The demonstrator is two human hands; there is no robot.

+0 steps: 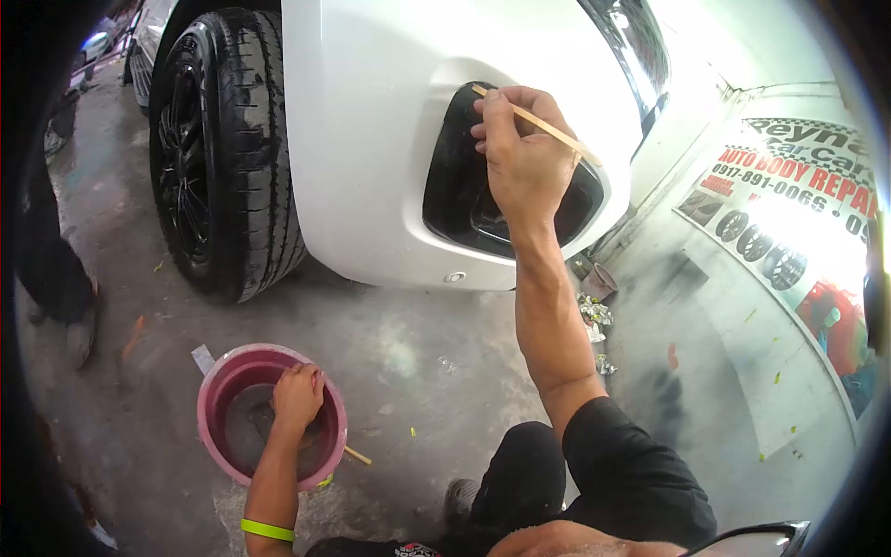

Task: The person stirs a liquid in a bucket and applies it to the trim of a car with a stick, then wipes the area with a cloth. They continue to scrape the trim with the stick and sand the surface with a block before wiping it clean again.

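My right hand (529, 153) pinches a thin, flat wooden stick (557, 136). The stick's far end meets the upper edge of the black fog-light trim (447, 186) in a white car bumper (371, 111). Part of that trim is hidden behind my hand and wrist. Down to the left, my left hand (298, 395) reaches into a pink plastic bucket (271, 351) with liquid in the bottom. Its fingers are curled closed near the bucket's inner wall, and what they hold, if anything, is hidden. A yellow-green band circles my left wrist.
A black-rimmed tire (246, 148) stands left of the bumper. Another wooden stick (357, 455) lies beside the bucket on the concrete floor (408, 343). Another person's dark-clothed leg (56, 269) is at far left. A sign (789, 186) hangs on the right wall; crumpled litter (596, 316) lies along its base.
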